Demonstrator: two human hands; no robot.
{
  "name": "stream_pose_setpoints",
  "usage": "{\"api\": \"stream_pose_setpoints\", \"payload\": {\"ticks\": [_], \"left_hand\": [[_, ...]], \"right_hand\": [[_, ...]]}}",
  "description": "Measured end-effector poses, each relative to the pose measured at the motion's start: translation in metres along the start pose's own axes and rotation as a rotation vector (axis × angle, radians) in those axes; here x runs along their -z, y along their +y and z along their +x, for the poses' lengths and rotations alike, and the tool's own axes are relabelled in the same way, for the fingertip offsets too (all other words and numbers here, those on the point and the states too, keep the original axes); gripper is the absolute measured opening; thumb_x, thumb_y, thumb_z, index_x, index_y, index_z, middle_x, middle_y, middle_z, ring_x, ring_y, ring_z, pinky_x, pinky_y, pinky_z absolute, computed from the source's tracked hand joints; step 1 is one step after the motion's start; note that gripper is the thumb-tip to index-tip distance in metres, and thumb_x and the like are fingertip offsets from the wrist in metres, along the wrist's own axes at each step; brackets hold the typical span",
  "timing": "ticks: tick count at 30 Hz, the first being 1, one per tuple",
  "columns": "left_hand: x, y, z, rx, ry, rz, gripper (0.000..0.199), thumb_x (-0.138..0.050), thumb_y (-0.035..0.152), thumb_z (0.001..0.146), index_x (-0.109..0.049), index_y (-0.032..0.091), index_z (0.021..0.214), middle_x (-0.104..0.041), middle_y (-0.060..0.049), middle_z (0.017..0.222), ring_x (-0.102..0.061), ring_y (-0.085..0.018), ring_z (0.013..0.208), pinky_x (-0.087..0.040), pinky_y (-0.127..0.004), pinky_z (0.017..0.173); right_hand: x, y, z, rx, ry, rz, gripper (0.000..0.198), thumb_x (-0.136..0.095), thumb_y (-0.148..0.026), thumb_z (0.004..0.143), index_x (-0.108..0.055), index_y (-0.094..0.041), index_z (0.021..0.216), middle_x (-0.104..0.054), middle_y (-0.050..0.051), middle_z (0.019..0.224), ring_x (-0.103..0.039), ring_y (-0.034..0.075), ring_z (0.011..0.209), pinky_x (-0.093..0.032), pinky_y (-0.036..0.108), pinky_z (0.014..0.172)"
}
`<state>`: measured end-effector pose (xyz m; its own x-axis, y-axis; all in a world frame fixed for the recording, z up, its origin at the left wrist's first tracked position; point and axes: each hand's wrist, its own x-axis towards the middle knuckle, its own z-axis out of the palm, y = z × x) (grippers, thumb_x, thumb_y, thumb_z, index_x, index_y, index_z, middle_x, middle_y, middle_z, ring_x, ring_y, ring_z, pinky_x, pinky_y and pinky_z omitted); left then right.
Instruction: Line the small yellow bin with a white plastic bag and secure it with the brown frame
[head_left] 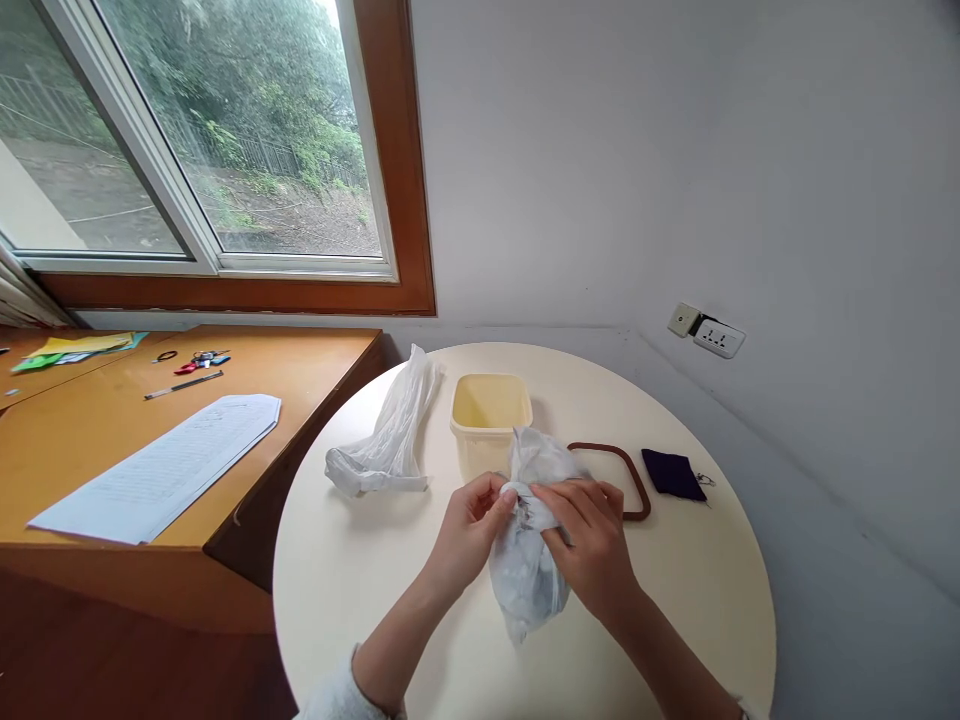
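A filled, whitish plastic bag [531,575] rests on the round table in front of me, gathered at its neck. My left hand [472,525] pinches the gathered plastic from the left, thumb against fingertips. From the right, my right hand [592,535] grips the same neck, its fingers curled over the plastic. The bag's top flares up beyond my fingers. Just behind it stands a cream-yellow plastic bin [491,405], open at the top. A reddish-brown rounded frame [643,495] lies to the right, partly hidden by the bag and my right hand.
Another white plastic bag [394,435] lies crumpled on the left of the round table [360,600]. A dark pouch [673,474] with a cord sits at the right. On the wooden desk [330,365] are papers [172,460], a pen [184,385] and keys [206,360].
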<state>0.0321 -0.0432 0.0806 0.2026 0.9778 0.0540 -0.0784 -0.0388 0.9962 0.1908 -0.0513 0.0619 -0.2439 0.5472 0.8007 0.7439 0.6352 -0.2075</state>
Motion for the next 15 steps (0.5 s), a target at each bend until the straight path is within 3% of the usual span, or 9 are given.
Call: {"api": "stream_pose_setpoints", "payload": {"ticks": [5, 8, 11, 13, 15], "left_hand": [[0.005, 0.002, 0.0, -0.028, 0.042, 0.031, 0.032, -0.053, 0.045, 0.08, -0.051, 0.015, 0.069, -0.049, 0.001, 0.067, -0.044, -0.012, 0.067, -0.034, -0.023, 0.064], [0.008, 0.004, 0.001, -0.039, 0.045, -0.006, 0.03, -0.053, 0.043, 0.08, -0.053, 0.015, 0.071, -0.05, 0.0, 0.069, -0.046, -0.014, 0.072, -0.036, -0.025, 0.068], [0.008, 0.004, 0.001, -0.024, 0.043, -0.013, 0.03, -0.053, 0.043, 0.08, -0.053, 0.015, 0.071, -0.052, -0.001, 0.07, -0.047, -0.014, 0.073, -0.036, -0.025, 0.069], [0.006, 0.004, 0.0, -0.009, 0.076, -0.003, 0.031, -0.053, 0.043, 0.08, -0.052, 0.015, 0.069, -0.052, -0.001, 0.069, -0.047, -0.014, 0.071, -0.036, -0.025, 0.067], [0.002, 0.003, 0.0, -0.003, 0.115, 0.004, 0.031, -0.053, 0.044, 0.08, -0.051, 0.015, 0.068, -0.051, 0.0, 0.067, -0.046, -0.013, 0.069, -0.035, -0.024, 0.065]], "right_hand": [[0.006, 0.009, 0.001, -0.106, -0.007, 0.252, 0.024, -0.044, -0.005, 0.077, -0.061, -0.022, 0.081, -0.064, 0.0, 0.073, -0.056, 0.016, 0.07, -0.038, 0.035, 0.073], [0.007, 0.016, -0.004, -0.309, -0.009, 0.518, 0.009, -0.052, -0.017, 0.078, -0.058, -0.021, 0.073, -0.06, -0.001, 0.066, -0.056, 0.015, 0.064, -0.043, 0.03, 0.063], [0.006, 0.022, -0.009, -0.489, -0.037, 0.658, 0.008, -0.054, -0.025, 0.079, -0.056, -0.02, 0.073, -0.06, -0.001, 0.066, -0.057, 0.015, 0.061, -0.045, 0.026, 0.055], [0.004, 0.02, -0.011, -0.472, -0.042, 0.578, 0.007, -0.052, -0.025, 0.081, -0.057, -0.02, 0.079, -0.062, 0.001, 0.074, -0.059, 0.016, 0.069, -0.047, 0.028, 0.061], [0.004, 0.014, -0.01, -0.346, -0.042, 0.409, 0.012, -0.056, -0.026, 0.079, -0.057, -0.021, 0.09, -0.063, 0.004, 0.084, -0.058, 0.019, 0.08, -0.045, 0.033, 0.073]]}}
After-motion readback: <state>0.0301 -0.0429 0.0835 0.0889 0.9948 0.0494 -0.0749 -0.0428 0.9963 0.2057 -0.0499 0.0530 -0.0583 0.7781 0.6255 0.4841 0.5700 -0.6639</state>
